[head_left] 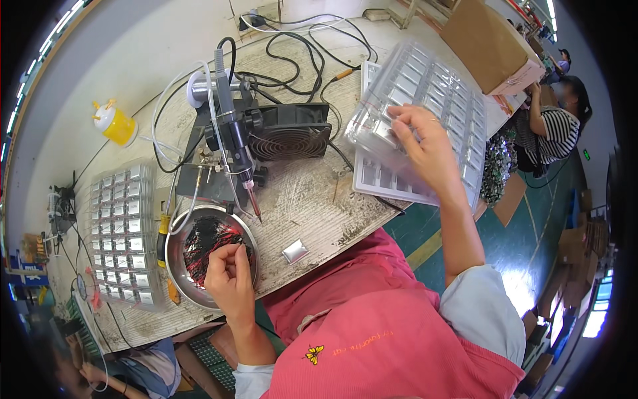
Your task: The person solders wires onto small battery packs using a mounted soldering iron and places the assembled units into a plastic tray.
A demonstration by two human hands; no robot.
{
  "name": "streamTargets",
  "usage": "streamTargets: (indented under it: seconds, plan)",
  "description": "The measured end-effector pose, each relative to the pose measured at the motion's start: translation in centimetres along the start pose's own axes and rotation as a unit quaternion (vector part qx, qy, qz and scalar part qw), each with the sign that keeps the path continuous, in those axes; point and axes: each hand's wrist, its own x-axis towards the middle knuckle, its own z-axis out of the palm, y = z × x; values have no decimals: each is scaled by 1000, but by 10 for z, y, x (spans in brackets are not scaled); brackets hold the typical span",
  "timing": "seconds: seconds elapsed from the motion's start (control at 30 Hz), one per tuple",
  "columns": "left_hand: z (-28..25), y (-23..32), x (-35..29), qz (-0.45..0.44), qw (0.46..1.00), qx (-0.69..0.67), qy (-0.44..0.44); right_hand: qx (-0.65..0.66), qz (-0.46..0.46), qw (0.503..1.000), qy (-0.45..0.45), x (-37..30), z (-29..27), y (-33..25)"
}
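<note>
Wires (211, 243), red and black, sit in round metal bowl (178, 263) at bench front; left hand (228, 276) pinches some over bowl rim. Right hand (425, 147) fingers spread, pressing on clear blister tray (435, 86) at right. Soldering iron (234, 136) on stand just behind bowl; small silver cell (294, 251) lies beside.

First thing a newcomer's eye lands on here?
Probably the soldering iron clamped in a black stand at the bench's centre, tip pointing down at a round metal bowl of red and black wires. The left hand picks in that bowl; the right hand rests on clear plastic cell trays.
</note>
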Motion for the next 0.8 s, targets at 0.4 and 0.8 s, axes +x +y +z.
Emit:
streamTargets:
  seconds: [0.4, 0.8]
  plan:
    - [-2, 2, 0, -1, 1000, -15, 19, -123, -35, 991, -25, 31, -38, -3]
    - [-10, 5, -14, -27, 998, -43, 44, -97, -18, 994, -53, 48, -2, 50]
